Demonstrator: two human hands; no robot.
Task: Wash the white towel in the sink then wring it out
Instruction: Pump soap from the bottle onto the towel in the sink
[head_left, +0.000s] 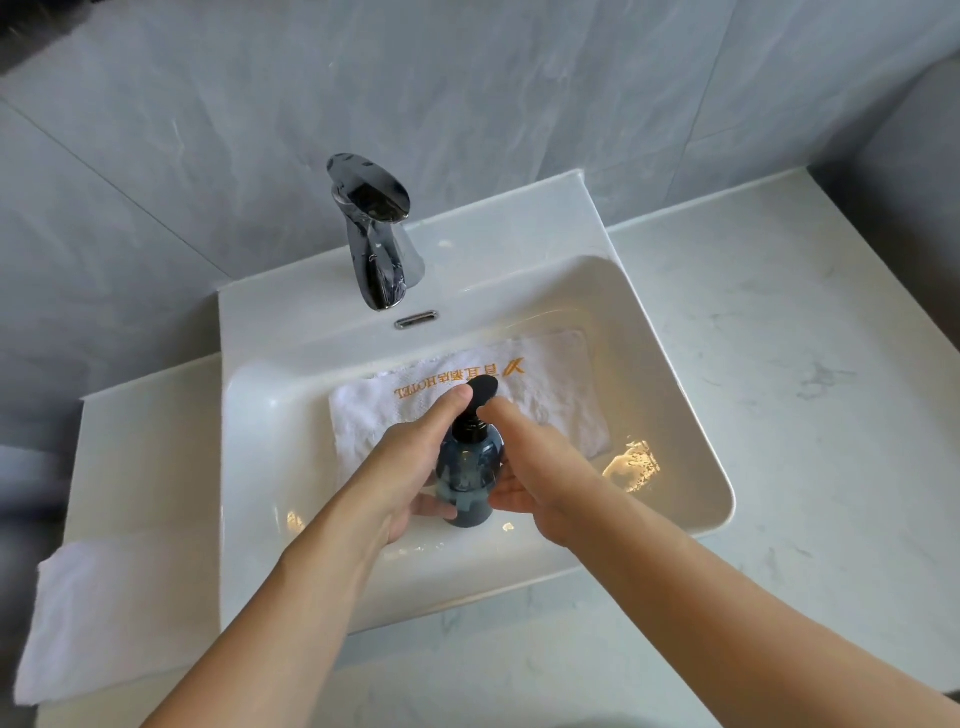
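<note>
We see a chrome faucet (375, 234) standing at the back rim of the basin, its spout angled forward and its flat lever on top. Just in front of it sits 1 slim chrome overflow slot (415, 319). A pale marble-patterned countertop (779, 364) spreads out to the right and along the near edge. On the left stretch of that countertop lies 1 folded white cloth (104, 613), close to the near edge. Behind everything rises a wall of large grey veined tiles (467, 93), with thin seams running between them.
</note>
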